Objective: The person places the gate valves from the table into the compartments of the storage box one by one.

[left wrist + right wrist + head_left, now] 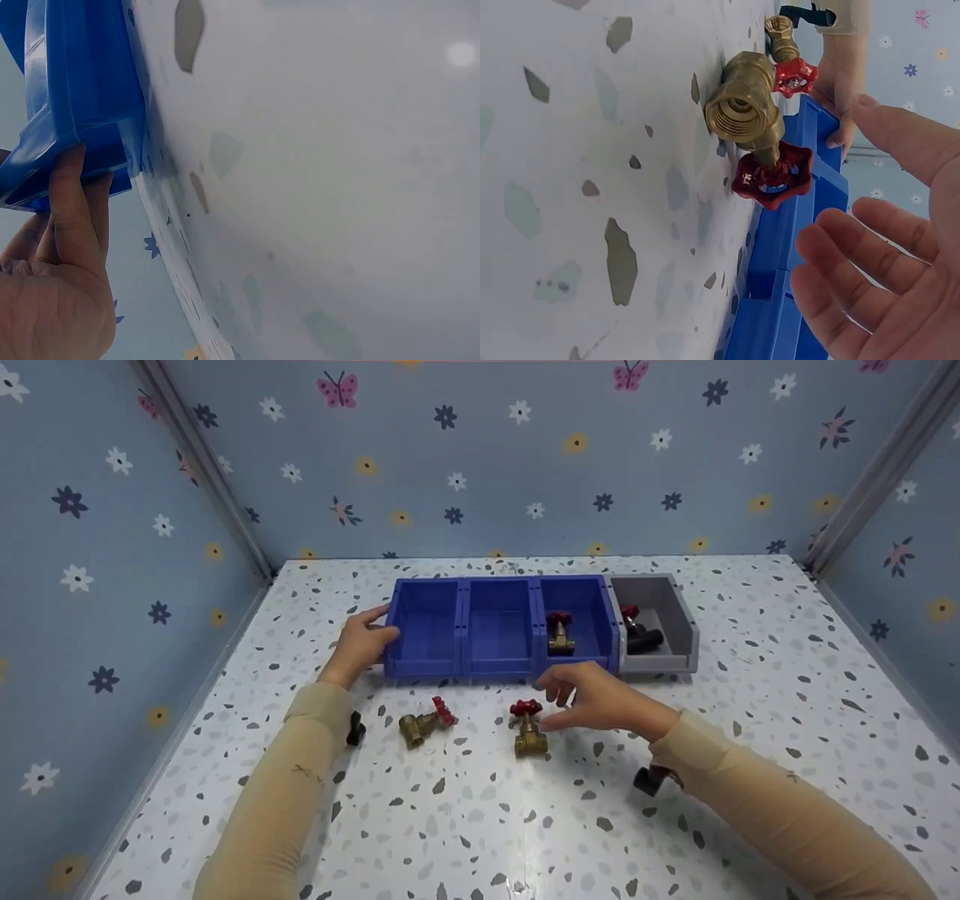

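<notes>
My left hand [360, 643] lies against the left side of the leftmost blue bin [426, 666]; in the left wrist view its fingers [69, 217] touch the bin's edge, thumb and fingers on either side. My right hand [600, 701] hovers just right of a brass valve with a red handwheel [531, 744], thumb and fingers apart and nothing between them. The right wrist view shows that valve [744, 97] beside the spread hand [885, 262]. Another brass valve with a red wheel [414, 729] lies on the table to the left.
Three blue bins and a grey bin [660, 664] stand in a row. The third blue bin holds a brass valve [560, 643]; the grey one holds a red-handled valve with a black part [643, 640]. Patterned walls surround the speckled table [465, 840].
</notes>
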Tool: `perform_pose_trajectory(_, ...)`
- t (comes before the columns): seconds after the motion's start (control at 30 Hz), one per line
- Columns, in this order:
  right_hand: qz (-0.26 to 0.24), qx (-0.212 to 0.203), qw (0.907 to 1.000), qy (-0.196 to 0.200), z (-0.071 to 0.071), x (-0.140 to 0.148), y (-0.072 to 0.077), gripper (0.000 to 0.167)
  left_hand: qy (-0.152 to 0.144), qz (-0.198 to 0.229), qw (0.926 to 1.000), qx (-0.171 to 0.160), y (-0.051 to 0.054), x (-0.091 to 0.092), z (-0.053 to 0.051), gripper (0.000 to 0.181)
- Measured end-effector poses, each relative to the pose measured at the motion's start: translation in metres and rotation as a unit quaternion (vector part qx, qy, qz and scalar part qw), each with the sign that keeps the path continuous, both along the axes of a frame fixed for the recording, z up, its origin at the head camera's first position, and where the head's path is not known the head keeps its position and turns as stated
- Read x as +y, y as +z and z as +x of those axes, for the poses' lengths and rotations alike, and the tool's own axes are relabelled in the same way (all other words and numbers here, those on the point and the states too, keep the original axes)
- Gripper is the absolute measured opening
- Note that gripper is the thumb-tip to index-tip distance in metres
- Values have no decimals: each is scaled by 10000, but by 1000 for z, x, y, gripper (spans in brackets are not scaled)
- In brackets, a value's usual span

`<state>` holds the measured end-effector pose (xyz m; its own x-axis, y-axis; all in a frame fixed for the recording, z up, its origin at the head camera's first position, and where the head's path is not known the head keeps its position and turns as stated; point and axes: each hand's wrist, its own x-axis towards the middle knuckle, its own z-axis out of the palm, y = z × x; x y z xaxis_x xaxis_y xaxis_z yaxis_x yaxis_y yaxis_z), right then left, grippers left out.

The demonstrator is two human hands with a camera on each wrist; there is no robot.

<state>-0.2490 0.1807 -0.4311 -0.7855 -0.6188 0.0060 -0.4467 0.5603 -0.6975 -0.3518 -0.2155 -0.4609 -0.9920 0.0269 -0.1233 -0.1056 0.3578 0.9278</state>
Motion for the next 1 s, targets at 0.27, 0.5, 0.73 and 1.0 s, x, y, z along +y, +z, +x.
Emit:
perform_pose_trajectory(0.27, 287, -60, 9992, 273, 6, -4, -5, 43, -12, 188, 9998, -98, 2, -1, 0, 70)
perform_pose_trajectory(0.5, 534, -134, 9980, 322, 10, -6, -12, 38, -21, 184, 9998, -27, -1, -2, -1, 70)
perform_pose_trajectory(0.73, 920, -244, 9953, 182, 14, -10, -15, 45, 42, 96, 9999, -105, 0, 0, -2, 70)
perform_pose_trajectory(1.0, 1268, -28, 9919, 88, 14, -19, -20, 30, 2, 108, 9999, -121, 1, -1, -1, 71)
